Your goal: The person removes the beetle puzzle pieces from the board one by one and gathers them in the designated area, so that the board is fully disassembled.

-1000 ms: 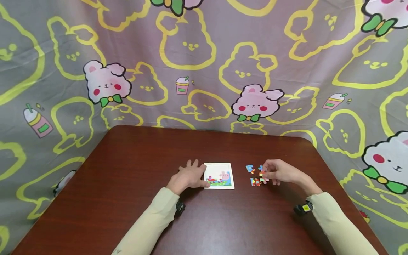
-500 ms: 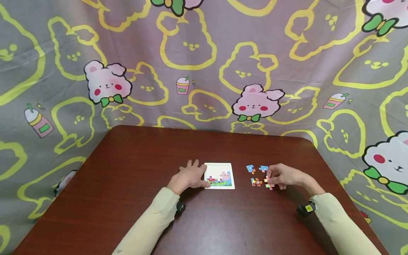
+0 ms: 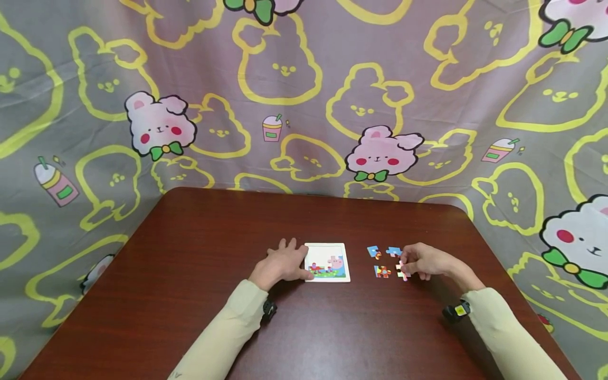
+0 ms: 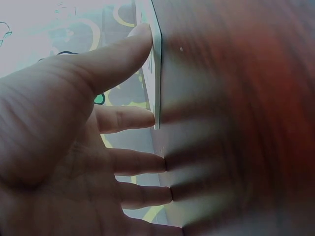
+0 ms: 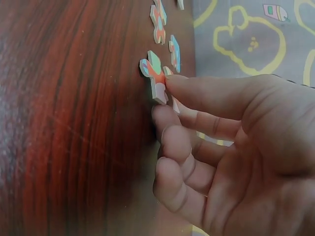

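Flat on the table lies a white puzzle tray (image 3: 347, 264), its lower part filled with a picture that has a pink pig face. At its left edge, my left hand (image 3: 282, 263) is spread, thumb and index fingertip touching the rim and the other fingertips on the table. To the right, my right hand (image 3: 425, 260) pinches a pink and pale green jigsaw piece (image 3: 402, 271) at table level; the right wrist view shows thumb and fingertips at a piece (image 5: 157, 81). Nearby lie a blue piece (image 3: 373, 252), another blue piece (image 3: 392, 252) and a red-yellow piece (image 3: 382, 272).
The dark brown wooden table (image 3: 304, 327) has rounded far corners. A grey curtain (image 3: 285, 158) with yellow outlines and rabbit faces hangs behind and beside it. Bare tabletop lies between the tray and the loose pieces.
My right hand has moved a little right and drawn the pink piece away from the other loose pieces, uncovering a blue one. The left hand and the tray have stayed in place.
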A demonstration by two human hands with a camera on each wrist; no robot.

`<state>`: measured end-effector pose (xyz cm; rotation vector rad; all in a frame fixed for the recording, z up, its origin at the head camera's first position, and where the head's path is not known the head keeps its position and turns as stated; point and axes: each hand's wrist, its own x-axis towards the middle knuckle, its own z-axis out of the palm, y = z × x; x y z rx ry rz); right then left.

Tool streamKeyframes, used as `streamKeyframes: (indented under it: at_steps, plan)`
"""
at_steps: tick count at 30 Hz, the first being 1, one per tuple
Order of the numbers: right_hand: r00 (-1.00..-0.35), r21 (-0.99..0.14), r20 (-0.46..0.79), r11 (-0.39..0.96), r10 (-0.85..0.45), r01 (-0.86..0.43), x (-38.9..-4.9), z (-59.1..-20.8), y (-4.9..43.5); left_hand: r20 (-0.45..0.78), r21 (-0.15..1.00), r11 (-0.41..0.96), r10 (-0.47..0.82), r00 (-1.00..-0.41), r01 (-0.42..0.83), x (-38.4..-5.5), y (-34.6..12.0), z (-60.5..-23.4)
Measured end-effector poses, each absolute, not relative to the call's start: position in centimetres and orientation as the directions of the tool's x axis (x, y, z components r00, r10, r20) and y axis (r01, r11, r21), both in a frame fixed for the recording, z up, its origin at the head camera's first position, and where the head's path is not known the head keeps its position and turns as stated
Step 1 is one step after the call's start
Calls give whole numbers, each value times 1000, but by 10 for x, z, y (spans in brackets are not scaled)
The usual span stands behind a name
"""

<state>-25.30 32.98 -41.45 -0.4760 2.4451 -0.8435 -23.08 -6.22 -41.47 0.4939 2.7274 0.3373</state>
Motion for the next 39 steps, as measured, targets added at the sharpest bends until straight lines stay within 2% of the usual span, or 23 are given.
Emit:
streamKeyframes:
  at_steps: [19, 28, 39]
  plan:
    - [-855, -541, -381, 835, -352, -102, -250, -410, 316, -285, 288, 910, 379, -880, 299, -230, -63, -415]
    - [-864, -592, -299, 789, -404, -164, -250, -398, 310, -287, 298, 904, 390, -875, 306, -230, -63, -414]
    - [-868, -722, -158, 654, -471, -224, -250, -409, 273, -291, 298, 908, 381, -878, 295, -230, -63, -413]
